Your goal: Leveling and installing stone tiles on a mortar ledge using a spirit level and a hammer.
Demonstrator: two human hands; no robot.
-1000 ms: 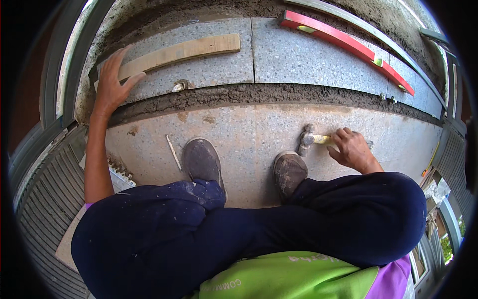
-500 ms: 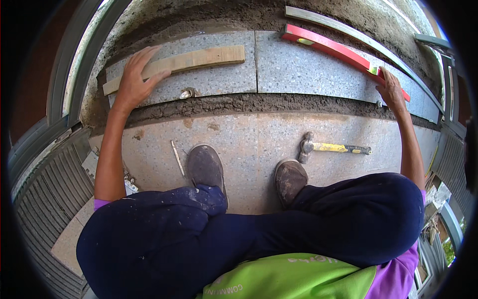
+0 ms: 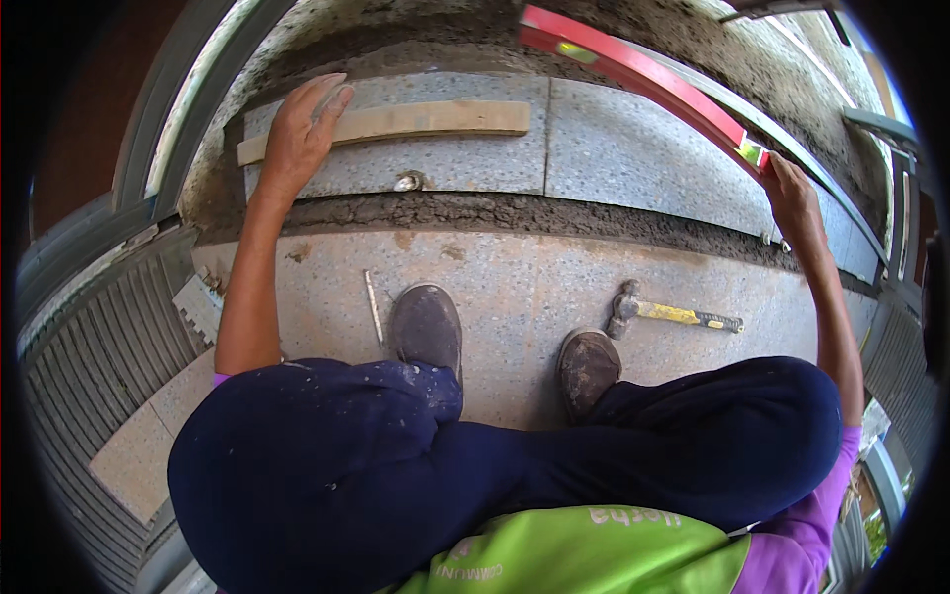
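Note:
My right hand (image 3: 795,201) is closed round the near right end of a red spirit level (image 3: 658,84), which is tilted up off the grey speckled tiles (image 3: 633,139). Yellow-green vials show in the level. At the left, my left hand (image 3: 305,134) is over a wooden batten (image 3: 430,118) lying flat on the left tile. Its thumb and fingers are slightly apart, and I see nothing held in them. Whether the palm touches the batten is hidden.
A hammer (image 3: 668,313) with a yellow and black handle lies by my right shoe (image 3: 586,368). Near my left shoe (image 3: 426,327) is a thin whitish stick (image 3: 373,307). Dark mortar (image 3: 435,213) fills the gap before the tiles. Grey metal frames (image 3: 148,109) stand at the sides.
My right hand has raised the spirit level off the tiles, its far end swinging up and away. My left hand's fingers have lifted and drawn closer together. The whole view has shifted slightly.

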